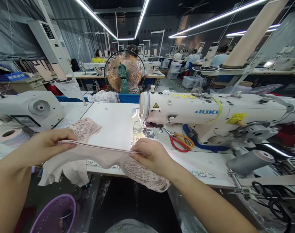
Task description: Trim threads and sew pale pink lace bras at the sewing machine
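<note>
A pale pink lace garment (106, 156) is stretched by its top edge between my hands, over the front edge of the sewing table (113, 113). My left hand (56, 141) pinches the edge at one end, thumb and fingers together. Near the other end, my right hand (149, 154) pinches the same edge; the lace part hangs below it. Loose fabric droops under my left hand past the table edge. Behind that hand lies another lace piece (83, 127). The needle area of a white sewing machine (181, 108) is just behind my right hand, its lamp lit.
Red-handled scissors (179, 144) and an orange-handled tool (186, 139) lie beside the machine. A grey thread cone (250, 161) rests at right. Another machine (33, 108) stands left. A purple basket (55, 213) is below. Behind the table is a fan (124, 71); people sit farther back.
</note>
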